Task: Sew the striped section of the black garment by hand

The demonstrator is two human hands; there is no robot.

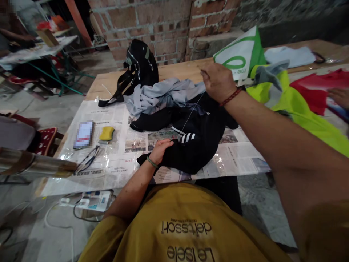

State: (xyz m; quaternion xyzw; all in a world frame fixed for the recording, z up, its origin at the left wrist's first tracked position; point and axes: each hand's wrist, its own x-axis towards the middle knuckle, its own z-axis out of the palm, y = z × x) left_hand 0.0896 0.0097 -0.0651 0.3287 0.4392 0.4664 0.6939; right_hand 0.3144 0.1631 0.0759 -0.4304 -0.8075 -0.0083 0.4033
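A black garment (201, 149) with white stripes lies bunched on the newspaper-covered table in front of me. My left hand (160, 151) is closed on its near left edge, the fingers pinching the cloth beside the stripes. Raised above the far side of the garment, my right hand (218, 83) is closed in a pinch. A thin pale thread (193, 112) stretches taut from near the stripes up to this hand. Whether a needle sits between its fingertips is too small to tell. Behind the garment lies a crumpled grey cloth (163, 92).
A black bag (143, 63) stands at the back. To the left lie a phone (83, 134), a yellow sponge (106, 133) and glasses (88, 158). A green-white bag (242, 54), a neon-yellow garment (289, 94) and another person's hand (339, 96) are on the right. A power strip (95, 201) sits below the table.
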